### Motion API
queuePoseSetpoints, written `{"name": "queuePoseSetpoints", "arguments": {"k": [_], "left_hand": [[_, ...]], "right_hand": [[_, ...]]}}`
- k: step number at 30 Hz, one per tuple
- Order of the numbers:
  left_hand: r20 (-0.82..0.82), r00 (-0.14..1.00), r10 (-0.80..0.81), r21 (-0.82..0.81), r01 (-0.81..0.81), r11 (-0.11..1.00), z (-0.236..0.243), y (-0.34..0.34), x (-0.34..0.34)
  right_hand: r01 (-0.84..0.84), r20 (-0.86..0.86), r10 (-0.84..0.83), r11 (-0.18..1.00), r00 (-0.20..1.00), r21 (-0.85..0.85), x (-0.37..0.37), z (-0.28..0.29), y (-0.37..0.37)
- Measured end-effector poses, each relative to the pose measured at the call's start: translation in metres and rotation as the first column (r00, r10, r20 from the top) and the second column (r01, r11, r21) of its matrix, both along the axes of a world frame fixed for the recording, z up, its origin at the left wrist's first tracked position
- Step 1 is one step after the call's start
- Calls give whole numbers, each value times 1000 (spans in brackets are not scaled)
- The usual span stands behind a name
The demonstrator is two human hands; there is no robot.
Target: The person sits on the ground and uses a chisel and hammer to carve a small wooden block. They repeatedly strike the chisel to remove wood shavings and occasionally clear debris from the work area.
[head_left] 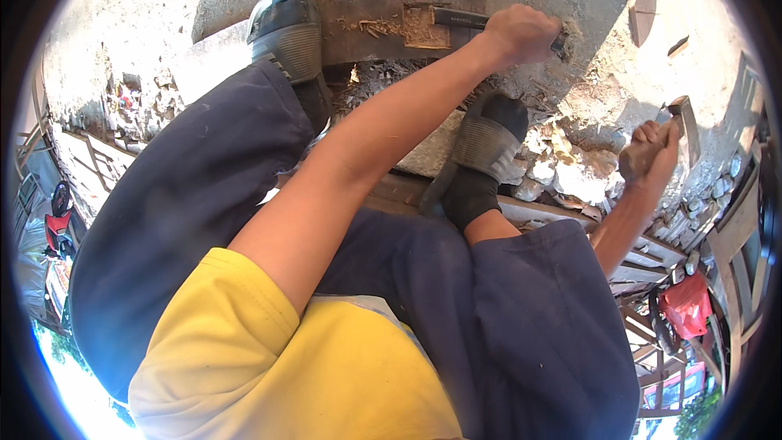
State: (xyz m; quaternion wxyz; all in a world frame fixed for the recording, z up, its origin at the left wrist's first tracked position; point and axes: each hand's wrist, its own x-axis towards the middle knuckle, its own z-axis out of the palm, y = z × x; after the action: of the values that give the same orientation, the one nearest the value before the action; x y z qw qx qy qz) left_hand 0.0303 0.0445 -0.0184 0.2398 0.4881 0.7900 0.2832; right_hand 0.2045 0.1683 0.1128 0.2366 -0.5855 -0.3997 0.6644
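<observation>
Left hand [521, 33] clenched on chisel [460, 19] over plank [383, 28], right hand [648, 151] gripping hammer [683, 118]

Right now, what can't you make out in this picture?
Head view:
- Chisel: its handle end is hidden inside the left hand.
- Hammer: its handle is covered by the right hand.
- Plank: its left end is hidden under a sandal.
</observation>
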Motion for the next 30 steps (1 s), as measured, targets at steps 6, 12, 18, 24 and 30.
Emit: {"name": "queuePoseSetpoints", "arguments": {"k": [6,12,18,24,30], "left_hand": [[-14,990,139,7,-138,990,-15,-28,-19],[-21,1000,19,114,-17,993,-1,-22,-15],[77,997,-22,185,7,983,23,-18,1],[82,996,-28,202,11,979,30,-17,-6],[57,998,13,269,-28,963,26,-23,-11]], "right_hand": [[-386,-19,435,775,900,-500,-26,-25,-76],[-228,-21,238,893,971,-389,11,3,-46],[-84,-25,80,930,996,-359,50,2,-20],[-28,-65,-6,859,998,-510,62,-22,-48],[-94,-32,89,884,995,-457,50,-25,-81]]}}
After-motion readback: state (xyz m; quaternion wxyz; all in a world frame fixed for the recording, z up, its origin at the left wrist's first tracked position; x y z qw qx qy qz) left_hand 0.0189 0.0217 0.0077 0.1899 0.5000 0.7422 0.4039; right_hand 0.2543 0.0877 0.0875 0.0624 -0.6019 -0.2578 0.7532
